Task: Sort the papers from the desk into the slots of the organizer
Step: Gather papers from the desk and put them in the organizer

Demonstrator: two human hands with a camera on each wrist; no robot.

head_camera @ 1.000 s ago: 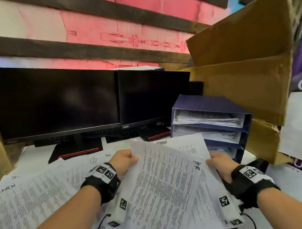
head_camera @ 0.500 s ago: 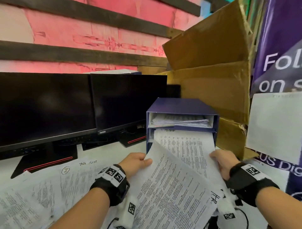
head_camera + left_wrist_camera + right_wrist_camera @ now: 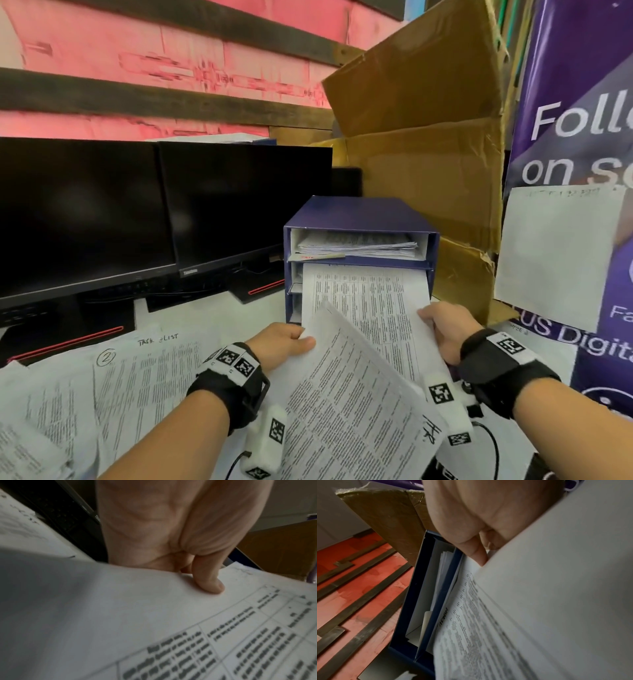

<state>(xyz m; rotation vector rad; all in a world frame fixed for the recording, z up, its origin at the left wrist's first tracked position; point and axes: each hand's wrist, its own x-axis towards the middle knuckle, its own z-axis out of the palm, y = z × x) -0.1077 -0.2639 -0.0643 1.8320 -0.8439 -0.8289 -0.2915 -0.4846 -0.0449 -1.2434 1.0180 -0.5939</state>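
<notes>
A blue organizer (image 3: 359, 214) with stacked slots stands on the desk, seen also in the right wrist view as the organizer (image 3: 412, 601). Its top slot holds a paper pile (image 3: 356, 245). My right hand (image 3: 445, 329) grips the right edge of a printed sheet (image 3: 370, 301) whose far end is inside the middle slot; the sheet (image 3: 471, 622) bears the word ADMIN. My left hand (image 3: 284, 344) pinches the top corner of a second printed sheet (image 3: 346, 411) marked HR, thumb (image 3: 208, 580) on top of this sheet (image 3: 171, 615).
Loose printed papers (image 3: 144, 377) cover the desk at left. Two dark monitors (image 3: 164, 212) stand behind them. A big cardboard box (image 3: 428, 164) rises behind and right of the organizer, and a purple banner (image 3: 582, 144) with a blank sheet (image 3: 555, 253) hangs at right.
The sheet in my right hand has gone from lying over the HR sheet into the organizer's middle slot. The view has swung right and closer to the organizer.
</notes>
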